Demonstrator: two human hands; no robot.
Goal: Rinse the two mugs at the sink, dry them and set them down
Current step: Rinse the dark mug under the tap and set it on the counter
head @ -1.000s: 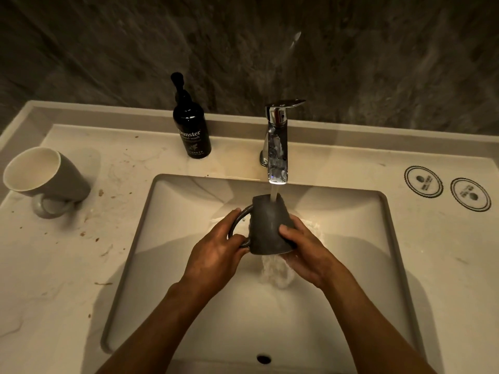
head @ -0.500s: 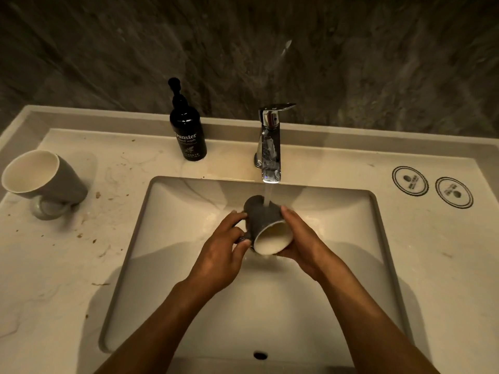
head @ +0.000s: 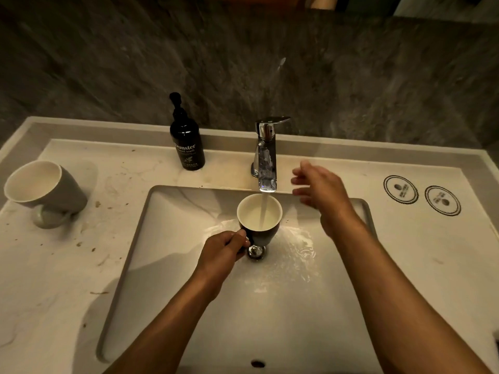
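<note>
A dark mug with a cream inside stands upright over the sink, right under the chrome tap. The running water falls straight into it. My left hand grips its handle. My right hand hovers to the right of the tap, fingers spread and holding nothing. A second mug, grey with a white inside, lies tipped on its handle on the counter at far left.
A black hand wash pump bottle stands behind the basin, left of the tap. The drain plug shows below the held mug. Two round stickers mark the counter at right. Brown specks dot the left counter.
The mug turned from tilted to upright under the stream. My right hand let go of it and rose to the right of the tap. My left hand keeps the handle.
</note>
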